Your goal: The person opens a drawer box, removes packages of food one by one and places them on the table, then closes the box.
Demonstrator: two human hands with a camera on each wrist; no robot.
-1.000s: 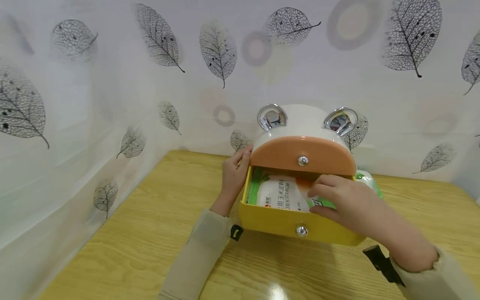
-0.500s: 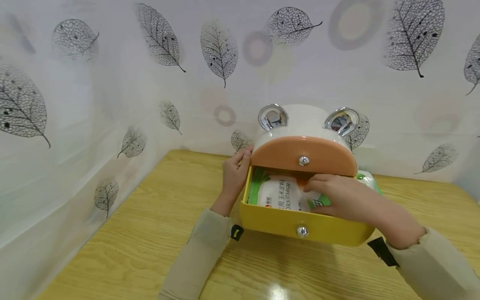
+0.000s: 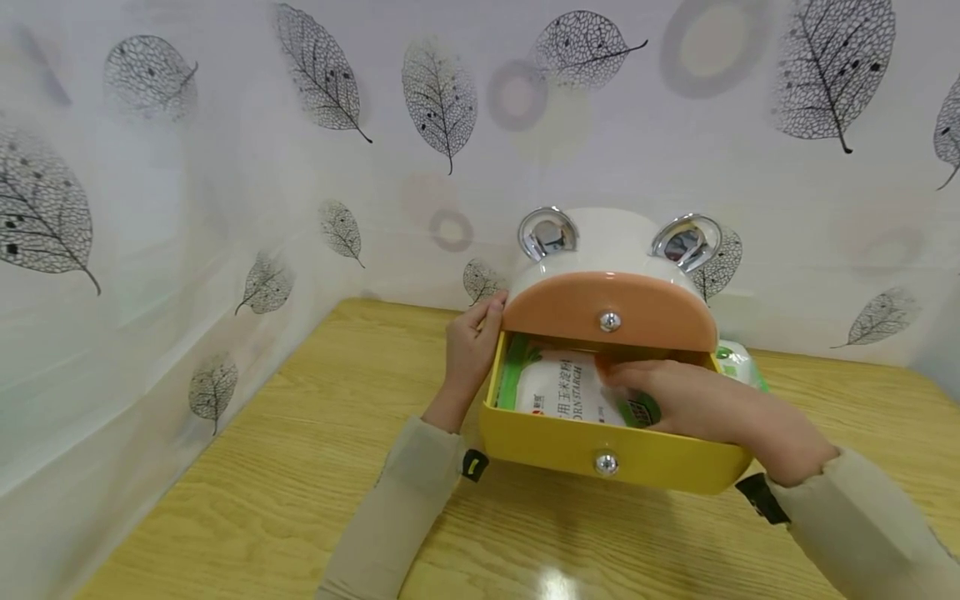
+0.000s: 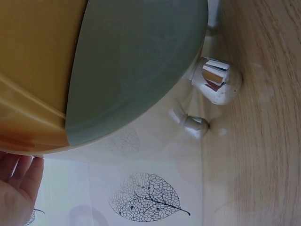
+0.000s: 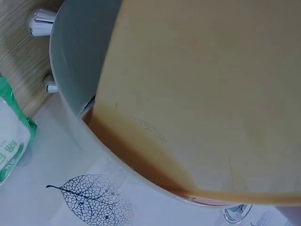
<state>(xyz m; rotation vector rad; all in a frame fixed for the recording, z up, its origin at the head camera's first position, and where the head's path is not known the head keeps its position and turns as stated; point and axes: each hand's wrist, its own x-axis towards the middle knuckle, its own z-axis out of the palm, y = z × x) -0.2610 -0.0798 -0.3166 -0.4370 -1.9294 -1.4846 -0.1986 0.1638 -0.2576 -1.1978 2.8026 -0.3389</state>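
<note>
A frog-like two-drawer cabinet (image 3: 600, 242) with a white shell stands on the table. Its orange upper drawer (image 3: 555, 304) is closed; the yellow lower drawer (image 3: 540, 433) is pulled out. Inside the lower drawer a cornstarch bag (image 3: 551, 387), white and green, lies flat. My left hand (image 3: 471, 346) rests against the cabinet's left side, fingers straight; in the left wrist view the hand (image 4: 19, 188) touches the shell with its fingertips. My right hand (image 3: 697, 400) reaches into the drawer's right part, over the bag's right end. Its thumb and fingertips are largely hidden there.
Another green and white packet (image 3: 738, 362) sits behind the cabinet's right side; the right wrist view shows this packet (image 5: 9, 132) too. Chrome feet (image 4: 216, 80) hold the cabinet above the wooden table (image 3: 330, 400). A leaf-patterned curtain (image 3: 450, 192) hangs close behind.
My right hand has moved lower and deeper into the drawer, and its forearm has swung inward. The left hand keeps its place on the cabinet's side.
</note>
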